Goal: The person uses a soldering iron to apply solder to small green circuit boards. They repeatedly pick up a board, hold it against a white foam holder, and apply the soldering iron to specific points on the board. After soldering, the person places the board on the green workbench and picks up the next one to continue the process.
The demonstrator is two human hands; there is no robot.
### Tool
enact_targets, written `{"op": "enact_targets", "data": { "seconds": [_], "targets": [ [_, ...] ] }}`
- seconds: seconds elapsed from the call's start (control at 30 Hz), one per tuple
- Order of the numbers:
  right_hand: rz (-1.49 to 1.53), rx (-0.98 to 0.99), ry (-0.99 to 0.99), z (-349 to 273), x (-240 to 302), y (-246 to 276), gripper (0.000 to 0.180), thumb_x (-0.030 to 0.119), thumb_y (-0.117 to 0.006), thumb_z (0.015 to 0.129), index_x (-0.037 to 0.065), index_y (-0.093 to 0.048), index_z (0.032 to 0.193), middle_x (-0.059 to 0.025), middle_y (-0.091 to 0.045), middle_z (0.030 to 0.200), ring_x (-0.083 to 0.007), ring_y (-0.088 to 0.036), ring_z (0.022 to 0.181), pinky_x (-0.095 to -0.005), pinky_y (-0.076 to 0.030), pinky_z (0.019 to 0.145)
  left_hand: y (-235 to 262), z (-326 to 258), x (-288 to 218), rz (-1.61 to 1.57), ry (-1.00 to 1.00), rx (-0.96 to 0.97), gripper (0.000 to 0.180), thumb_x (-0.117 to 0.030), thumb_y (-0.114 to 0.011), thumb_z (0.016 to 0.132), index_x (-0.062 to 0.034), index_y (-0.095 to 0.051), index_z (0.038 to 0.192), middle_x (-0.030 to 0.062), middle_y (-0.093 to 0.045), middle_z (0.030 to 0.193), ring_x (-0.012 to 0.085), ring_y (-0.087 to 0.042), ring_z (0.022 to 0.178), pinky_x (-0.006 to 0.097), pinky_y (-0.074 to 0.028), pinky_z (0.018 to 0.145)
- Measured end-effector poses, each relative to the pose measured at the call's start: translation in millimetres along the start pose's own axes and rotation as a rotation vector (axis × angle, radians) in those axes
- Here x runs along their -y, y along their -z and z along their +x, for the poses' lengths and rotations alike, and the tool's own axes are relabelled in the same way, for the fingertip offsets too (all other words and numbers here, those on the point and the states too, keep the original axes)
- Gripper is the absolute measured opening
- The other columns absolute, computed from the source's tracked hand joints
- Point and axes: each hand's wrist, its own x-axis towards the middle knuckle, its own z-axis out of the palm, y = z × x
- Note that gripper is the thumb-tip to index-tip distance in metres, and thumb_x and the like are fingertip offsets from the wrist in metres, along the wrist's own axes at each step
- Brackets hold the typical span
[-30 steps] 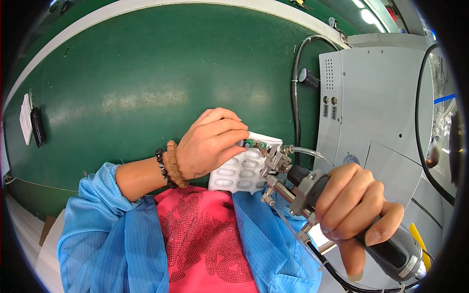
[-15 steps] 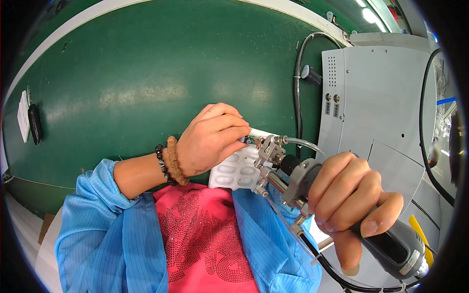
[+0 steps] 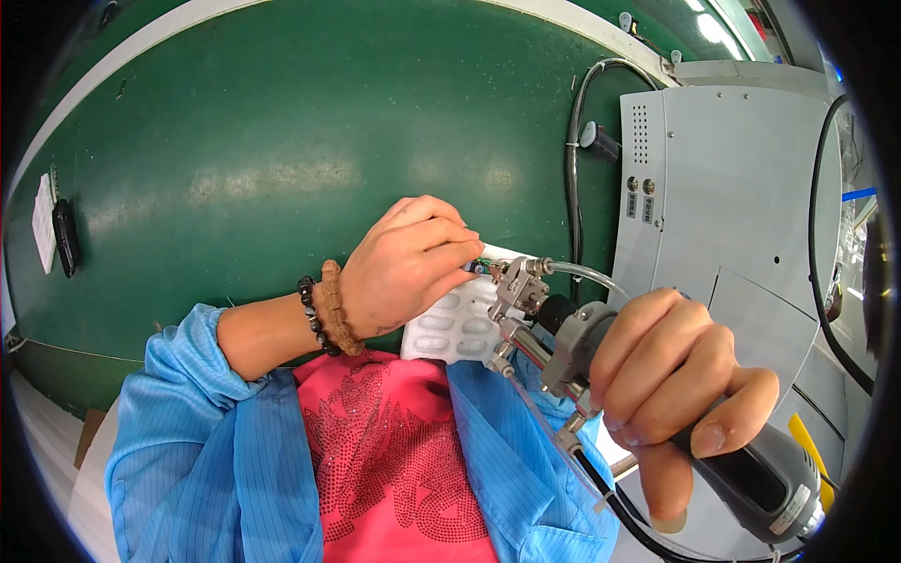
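My right hand (image 3: 680, 394) is wrapped round the dark grip of an electric screwdriver (image 3: 765, 479). Its metal head (image 3: 518, 289), with fittings and a clear hose, points toward my left hand. At its tip lies a small green circuit board (image 3: 485, 266), mostly covered. My left hand (image 3: 413, 261) reaches across with bent fingers pressed together at the board's edge; the fingertips partly hide their hold. Beneath them is a white moulded tray (image 3: 435, 345) with rounded hollows, close against my body. Whether the screwdriver's tip touches the board, I cannot tell.
A large grey machine housing (image 3: 723, 178) stands at the right, with a black cable (image 3: 571, 178) beside it. A small dark cylinder (image 3: 599, 141) lies by that cable. On the green table (image 3: 282, 122), a black object (image 3: 66, 237) and a white pad (image 3: 43, 225) sit far left.
Both hands stay almost in place. The screwdriver's head and the right hand have shifted only very slightly; the left hand keeps its hold.
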Motion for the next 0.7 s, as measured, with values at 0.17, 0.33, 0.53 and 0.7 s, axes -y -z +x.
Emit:
{"op": "enact_targets", "data": {
  "seconds": [0.17,0.33,0.53,0.7],
  "targets": [
    [-0.029,0.022,-0.071,8,-2,-6,0.042,0.034,-0.080,0.085,0.012,-0.048,0.100,-0.0013,-0.061,0.069,-0.0110,-0.060,0.053,-0.0236,-0.048,0.045,-1,0,1,-0.036,-0.003,-0.004,0.036,-0.006,-0.080,0.068,-0.0006,-0.071,0.102,0.0093,-0.070,0.101,0.0294,-0.064,0.098,0.039,-0.053,0.084],
    [-0.001,0.038,-0.072,11,-9,-3,0.041,0.033,-0.079,0.086,0.012,-0.046,0.099,-0.0006,-0.060,0.068,-0.0107,-0.060,0.053,-0.0234,-0.047,0.045,2,-2,2,-0.053,0.026,0.010,0.035,-0.004,-0.080,0.068,0.0001,-0.070,0.102,0.0103,-0.070,0.100,0.0297,-0.064,0.097,0.038,-0.055,0.083],
    [0.129,-0.127,0.052,0,20,1,0.033,0.017,-0.081,0.085,0.007,-0.051,0.094,-0.0058,-0.061,0.064,-0.0161,-0.056,0.047,-0.0284,-0.045,0.042,-1,-5,1,-0.040,0.019,-0.007,0.033,-0.005,-0.080,0.070,-0.0001,-0.071,0.101,0.0107,-0.070,0.101,0.0299,-0.064,0.096,0.038,-0.054,0.082],
    [0.096,-0.201,0.227,-17,54,7,0.037,0.027,-0.084,0.082,0.005,-0.057,0.095,-0.0020,-0.060,0.059,-0.0109,-0.058,0.045,-0.0216,-0.052,0.044,1,-1,-2,-0.057,0.036,0.002,0.033,-0.008,-0.082,0.072,-0.0014,-0.072,0.102,0.0117,-0.069,0.106,0.0301,-0.063,0.099,0.040,-0.053,0.085]
  ]
}}
